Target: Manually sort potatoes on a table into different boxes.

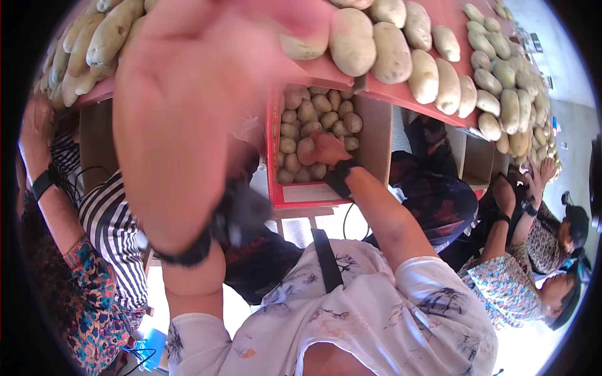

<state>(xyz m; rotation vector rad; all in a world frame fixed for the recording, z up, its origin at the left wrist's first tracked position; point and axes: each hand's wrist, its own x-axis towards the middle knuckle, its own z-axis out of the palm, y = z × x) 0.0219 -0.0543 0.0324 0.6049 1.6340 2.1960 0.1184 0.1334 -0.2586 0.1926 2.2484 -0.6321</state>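
My right hand (330, 148) reaches down into a red-edged cardboard box (376, 141), its fingers around a potato (306, 150). Many round potatoes (310, 113) fill the bottom of that box. Close to the camera, my left hand (235, 37) is large and blurred, stretched over the red tabletop (324, 70). Its fingertips run towards the top edge, so whether it grips anything is unclear. Just beside those fingers, a pale potato (305, 47) is partly covered. A larger potato (352, 42) lies on the table to its right. Both my wrists carry dark bands.
Elongated potatoes are heaped at left (110, 33) and right (512, 84) on the table. Co-workers sit on both sides, with a person's hand (37, 117) at the left pile and other hands (534, 183) at the right one. Another open cardboard box (477, 160) sits under the tabletop.
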